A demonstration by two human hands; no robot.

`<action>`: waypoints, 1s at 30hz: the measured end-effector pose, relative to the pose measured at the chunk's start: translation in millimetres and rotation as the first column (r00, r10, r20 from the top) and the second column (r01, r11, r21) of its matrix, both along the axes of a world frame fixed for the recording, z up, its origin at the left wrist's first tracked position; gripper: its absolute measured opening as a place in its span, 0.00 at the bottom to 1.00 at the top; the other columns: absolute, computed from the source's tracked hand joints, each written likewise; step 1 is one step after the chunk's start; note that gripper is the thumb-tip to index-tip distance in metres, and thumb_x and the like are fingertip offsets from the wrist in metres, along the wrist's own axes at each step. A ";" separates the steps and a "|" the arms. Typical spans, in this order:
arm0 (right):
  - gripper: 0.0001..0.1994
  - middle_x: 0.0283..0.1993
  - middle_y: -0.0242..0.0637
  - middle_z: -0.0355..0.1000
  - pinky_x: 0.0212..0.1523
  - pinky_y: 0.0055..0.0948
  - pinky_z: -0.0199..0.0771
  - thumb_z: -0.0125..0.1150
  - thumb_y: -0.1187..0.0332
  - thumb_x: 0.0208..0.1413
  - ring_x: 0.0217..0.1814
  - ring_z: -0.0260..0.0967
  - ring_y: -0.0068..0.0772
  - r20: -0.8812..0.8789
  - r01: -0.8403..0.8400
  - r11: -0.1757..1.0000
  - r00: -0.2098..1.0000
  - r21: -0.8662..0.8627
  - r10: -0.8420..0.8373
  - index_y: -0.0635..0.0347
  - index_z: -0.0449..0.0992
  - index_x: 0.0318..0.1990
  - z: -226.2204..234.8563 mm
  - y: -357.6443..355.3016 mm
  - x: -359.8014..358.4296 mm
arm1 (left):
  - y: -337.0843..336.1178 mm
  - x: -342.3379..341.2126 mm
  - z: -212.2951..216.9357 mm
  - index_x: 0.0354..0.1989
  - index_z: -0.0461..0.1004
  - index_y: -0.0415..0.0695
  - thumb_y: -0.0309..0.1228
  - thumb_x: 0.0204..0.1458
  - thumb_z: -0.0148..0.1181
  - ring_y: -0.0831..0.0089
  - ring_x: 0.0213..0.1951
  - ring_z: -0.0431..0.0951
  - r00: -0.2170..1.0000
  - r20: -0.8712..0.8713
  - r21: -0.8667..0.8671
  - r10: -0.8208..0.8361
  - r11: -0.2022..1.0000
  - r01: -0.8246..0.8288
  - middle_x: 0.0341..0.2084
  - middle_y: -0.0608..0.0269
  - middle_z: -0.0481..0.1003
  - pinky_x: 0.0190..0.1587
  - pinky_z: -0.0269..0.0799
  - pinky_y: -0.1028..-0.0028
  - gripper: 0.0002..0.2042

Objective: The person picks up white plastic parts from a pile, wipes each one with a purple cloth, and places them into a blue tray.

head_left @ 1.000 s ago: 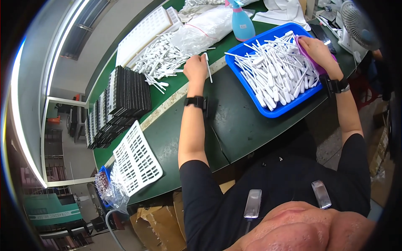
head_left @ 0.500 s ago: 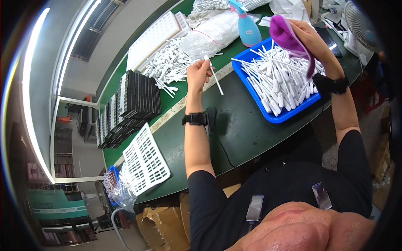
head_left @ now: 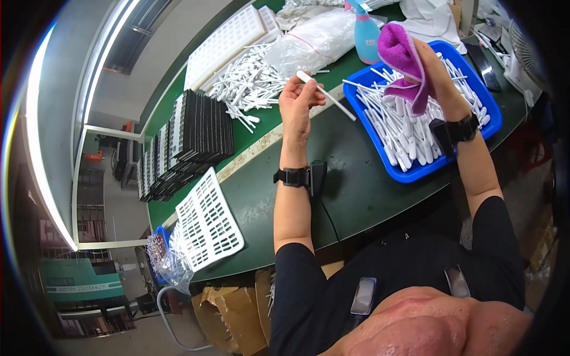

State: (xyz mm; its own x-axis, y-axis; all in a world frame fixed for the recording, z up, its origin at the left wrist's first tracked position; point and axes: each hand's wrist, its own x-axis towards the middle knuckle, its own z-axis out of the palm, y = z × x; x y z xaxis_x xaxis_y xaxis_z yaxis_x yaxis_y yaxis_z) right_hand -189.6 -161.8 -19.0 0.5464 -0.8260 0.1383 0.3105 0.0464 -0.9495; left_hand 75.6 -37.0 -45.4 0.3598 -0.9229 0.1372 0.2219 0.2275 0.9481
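My left hand (head_left: 298,102) is closed on a slim white plastic stick (head_left: 337,104), pinched near its thicker, rounded end. The thin end points down and to the right, over the table. In my right hand (head_left: 438,80) is a bunched purple cloth (head_left: 399,47), its lower corner hanging down. Cloth and hand are above a blue tray (head_left: 409,176), which is heaped with many similar white sticks (head_left: 409,139). The hand partly hides that heap. Stick and cloth are apart.
Another pile of white sticks (head_left: 246,86) lies beyond my left hand, beside a clear plastic bag (head_left: 309,50). A blue spray bottle (head_left: 367,40) stands behind the tray. Left are stacked black trays (head_left: 205,127) and a slotted white panel (head_left: 209,222). A phone (head_left: 484,66) lies far right.
My right hand has brought the cloth lower and leftward, over the blue tray. The stick in my left hand has swung from steep to more slanted. The whole view has shifted slightly.
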 end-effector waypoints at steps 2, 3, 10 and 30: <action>0.17 0.25 0.26 0.67 0.20 0.15 0.62 0.42 0.56 0.64 0.22 0.63 0.13 0.052 -0.164 0.986 0.985 0.015 0.163 0.60 0.69 0.46 -0.7 -1.6 -7.2 | -1.0 -0.7 -3.8 0.44 0.69 0.37 0.27 0.53 0.57 0.77 0.24 0.76 1.000 -0.028 0.002 -0.005 1.000 0.005 0.29 0.55 0.76 0.26 0.74 0.81 0.12; 0.17 0.25 0.26 0.67 0.20 0.15 0.62 0.42 0.56 0.64 0.22 0.63 0.13 0.047 -0.163 0.986 0.986 0.021 0.162 0.60 0.69 0.46 -1.0 -0.6 -6.3 | -1.3 1.0 -5.4 0.43 0.69 0.38 0.27 0.53 0.57 0.77 0.23 0.76 0.999 -0.049 0.012 0.014 1.000 -0.013 0.29 0.55 0.76 0.25 0.74 0.81 0.11; 0.17 0.18 0.25 0.61 0.18 0.16 0.54 0.38 0.55 0.65 0.16 0.56 0.15 0.110 -0.152 0.988 0.983 0.024 0.148 0.58 0.68 0.36 -2.1 4.9 -1.5 | -3.0 11.1 -14.3 0.39 0.69 0.41 0.28 0.52 0.58 0.77 0.25 0.76 0.989 -0.123 -0.001 0.085 0.996 -0.085 0.29 0.59 0.76 0.28 0.75 0.79 0.08; 0.17 0.37 0.31 0.70 0.40 0.27 0.70 0.40 0.56 0.64 0.36 0.69 0.25 0.151 0.034 0.992 0.988 -0.119 -0.016 0.60 0.68 0.47 -15.7 52.9 45.3 | 11.7 -135.9 -9.2 0.40 0.68 0.40 0.31 0.59 0.49 0.81 0.23 0.71 0.982 0.166 -0.107 0.087 0.992 -0.070 0.26 0.66 0.73 0.24 0.66 0.84 0.08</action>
